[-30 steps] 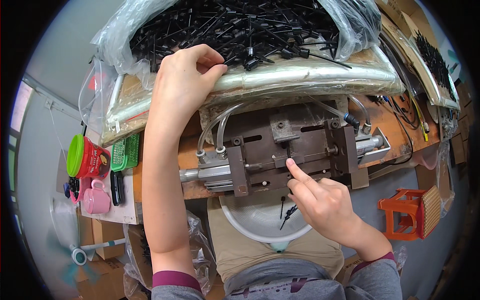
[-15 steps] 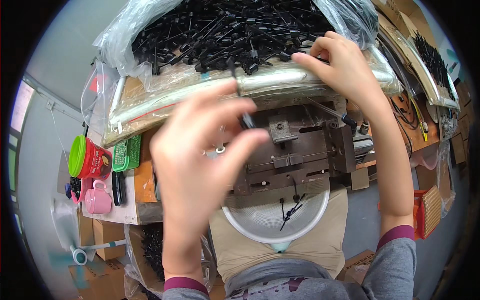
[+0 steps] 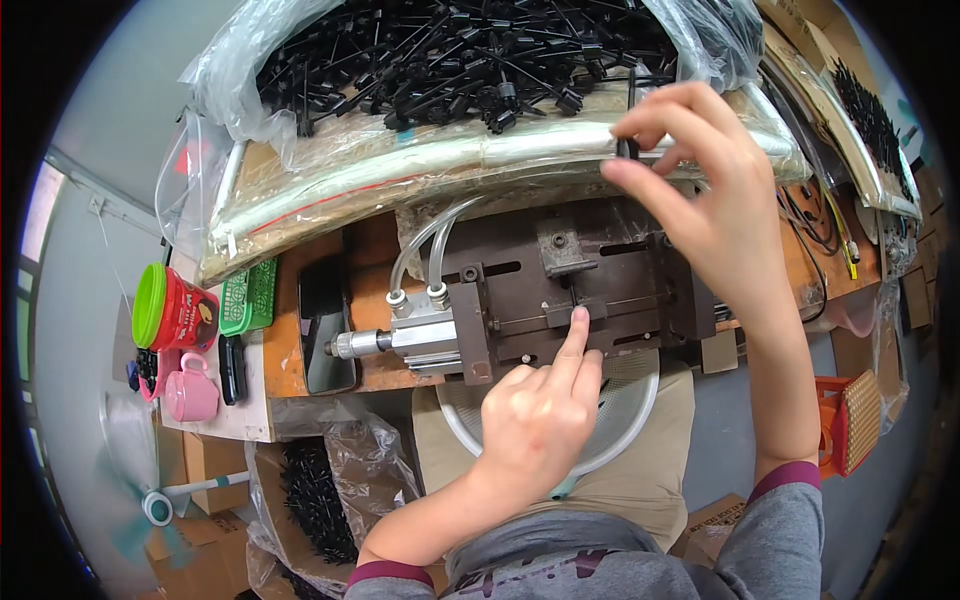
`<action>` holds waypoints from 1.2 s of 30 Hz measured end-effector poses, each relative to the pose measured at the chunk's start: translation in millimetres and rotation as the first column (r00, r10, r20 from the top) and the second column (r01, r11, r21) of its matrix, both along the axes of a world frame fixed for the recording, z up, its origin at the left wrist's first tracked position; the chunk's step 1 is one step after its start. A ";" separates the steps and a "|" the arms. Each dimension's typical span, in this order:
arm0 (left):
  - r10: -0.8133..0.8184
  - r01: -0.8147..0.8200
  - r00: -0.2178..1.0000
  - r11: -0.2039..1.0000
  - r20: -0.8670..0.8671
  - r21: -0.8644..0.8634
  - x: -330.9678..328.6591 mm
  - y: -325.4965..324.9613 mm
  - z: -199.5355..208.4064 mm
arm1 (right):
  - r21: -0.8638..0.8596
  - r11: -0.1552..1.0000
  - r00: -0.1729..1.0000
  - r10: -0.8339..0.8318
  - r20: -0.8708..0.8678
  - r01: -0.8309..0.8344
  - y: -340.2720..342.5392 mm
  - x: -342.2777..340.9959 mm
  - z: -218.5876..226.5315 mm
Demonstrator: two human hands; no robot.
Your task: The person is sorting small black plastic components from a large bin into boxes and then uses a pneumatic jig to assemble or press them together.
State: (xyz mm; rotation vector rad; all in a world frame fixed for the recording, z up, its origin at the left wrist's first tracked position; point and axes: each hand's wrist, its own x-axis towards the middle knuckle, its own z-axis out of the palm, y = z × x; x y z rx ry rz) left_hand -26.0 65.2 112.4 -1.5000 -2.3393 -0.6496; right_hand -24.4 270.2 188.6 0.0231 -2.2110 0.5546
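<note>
In the head view, your right hand [image 3: 718, 170] pinches 1 black part [image 3: 628, 149] between thumb and index finger, over the tray's padded rim [image 3: 480, 155]. Your left hand [image 3: 535, 415] sets its index fingertip at a 2nd black part [image 3: 574, 293] in the metal fixture [image 3: 620, 270]; its other fingers curl, and I cannot tell whether they grip anything. Bare plate lies between your 2 hands. The rim bounds the fixture's far side, 2 clear tubes [image 3: 437, 240] arch at its left, and a white basket [image 3: 645, 420] sits below.

Left hand [image 3: 540, 415] at machine [image 3: 625, 285]; right hand [image 3: 715, 165] pinches part [image 3: 627, 148].
</note>
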 end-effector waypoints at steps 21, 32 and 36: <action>0.250 -0.269 0.960 0.950 0.128 0.161 -178.4 59.6 109.7 | 0.291 0.938 0.914 0.057 0.403 -0.187 -69.7 80.7 -76.9; -0.190 -0.044 0.908 0.843 0.372 0.537 -118.3 19.6 106.3 | -0.028 0.987 0.972 0.161 0.170 -0.159 -35.8 44.1 -28.1; -0.153 0.034 0.971 0.851 0.186 0.524 -109.1 13.1 77.6 | 0.135 0.991 0.994 0.016 -0.109 -0.001 0.2 -21.1 3.8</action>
